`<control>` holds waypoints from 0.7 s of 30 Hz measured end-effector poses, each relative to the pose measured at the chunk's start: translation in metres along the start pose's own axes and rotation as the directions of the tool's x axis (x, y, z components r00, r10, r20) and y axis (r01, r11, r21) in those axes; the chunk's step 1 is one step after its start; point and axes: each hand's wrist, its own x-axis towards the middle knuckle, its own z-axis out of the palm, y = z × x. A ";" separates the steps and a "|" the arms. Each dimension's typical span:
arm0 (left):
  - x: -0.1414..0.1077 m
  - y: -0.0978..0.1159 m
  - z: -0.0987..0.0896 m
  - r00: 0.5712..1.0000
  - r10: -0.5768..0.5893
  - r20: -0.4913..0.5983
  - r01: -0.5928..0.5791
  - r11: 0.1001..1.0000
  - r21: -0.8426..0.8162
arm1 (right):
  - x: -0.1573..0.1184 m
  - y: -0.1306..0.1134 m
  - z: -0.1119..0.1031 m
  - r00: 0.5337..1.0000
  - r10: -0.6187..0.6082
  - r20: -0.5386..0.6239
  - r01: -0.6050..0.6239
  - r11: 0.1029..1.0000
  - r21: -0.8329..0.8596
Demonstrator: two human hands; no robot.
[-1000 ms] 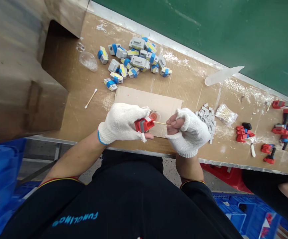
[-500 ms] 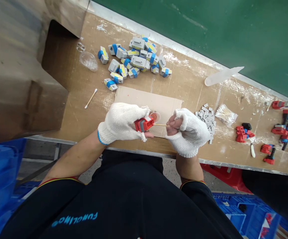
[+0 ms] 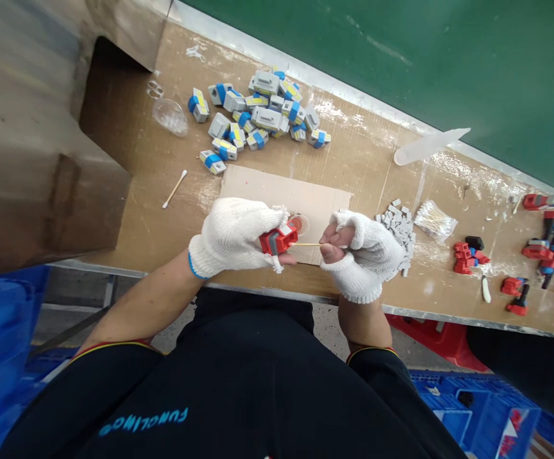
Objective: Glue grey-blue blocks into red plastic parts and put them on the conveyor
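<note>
My gloved left hand point(image 3: 241, 234) is closed on a red and grey plastic toy part point(image 3: 279, 240). Between the fingertips of my gloved right hand point(image 3: 360, 252) is a thin cotton swab point(image 3: 309, 244). The swab's far tip meets the right side of the red part, and that tip is hidden from me. Just behind the part, a small clear round dish point(image 3: 299, 224) with some reddish stuff in it rests on a flat piece of cardboard point(image 3: 286, 188).
Grey, blue and yellow blocks point(image 3: 257, 111) lie heaped at the back. To the right are small grey pieces point(image 3: 396, 223), a bag of swabs point(image 3: 434, 220), a translucent bottle point(image 3: 427, 148) and red toy assemblies point(image 3: 551, 248). A metal housing point(image 3: 42, 140) stands left; one loose swab point(image 3: 174, 189) lies nearby.
The swab and my right fingertips have shifted very slightly downward, and the red part has tilted a touch in my left hand. Both grips stay the same.
</note>
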 end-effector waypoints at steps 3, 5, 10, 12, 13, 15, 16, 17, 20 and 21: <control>0.003 0.002 -0.001 0.998 0.053 -0.029 -0.052 0.998 0.032 | -0.002 0.001 0.002 1.000 0.006 -0.004 -0.006 1.000 0.025; 0.005 0.003 -0.002 0.994 0.085 -0.063 -0.082 0.995 0.048 | -0.002 0.000 0.003 1.000 0.009 -0.014 -0.009 1.000 0.012; 0.009 0.005 -0.003 0.991 0.095 -0.092 -0.094 0.995 0.022 | 0.002 -0.002 0.001 1.000 0.014 0.004 -0.014 0.999 0.036; 0.010 0.006 -0.002 0.990 0.092 -0.111 -0.093 0.996 -0.003 | 0.004 -0.003 0.000 1.000 0.013 0.002 -0.013 0.999 0.035; 0.010 0.006 -0.002 0.990 0.086 -0.112 -0.089 0.996 -0.017 | 0.005 -0.003 -0.001 1.000 0.013 -0.003 -0.013 1.000 0.025; 0.009 0.006 -0.002 0.992 0.071 -0.102 -0.076 0.996 -0.043 | 0.007 -0.004 -0.003 1.000 0.013 -0.014 -0.013 1.000 -0.007; 0.009 0.006 -0.002 0.994 0.062 -0.090 -0.066 0.997 -0.048 | 0.008 -0.005 -0.004 1.000 0.010 -0.016 -0.011 1.000 -0.023; 0.009 0.005 -0.002 0.996 0.054 -0.077 -0.058 0.997 -0.046 | 0.008 -0.005 -0.004 1.000 0.006 -0.015 -0.007 0.999 -0.036; 0.009 0.005 -0.003 0.998 0.047 -0.051 -0.047 0.999 0.002 | 0.009 -0.005 -0.006 1.000 -0.002 0.002 0.002 0.999 -0.046; 0.009 0.006 -0.003 0.997 0.053 -0.056 -0.052 0.998 0.018 | 0.010 -0.005 -0.006 1.000 0.000 0.009 0.001 0.999 -0.040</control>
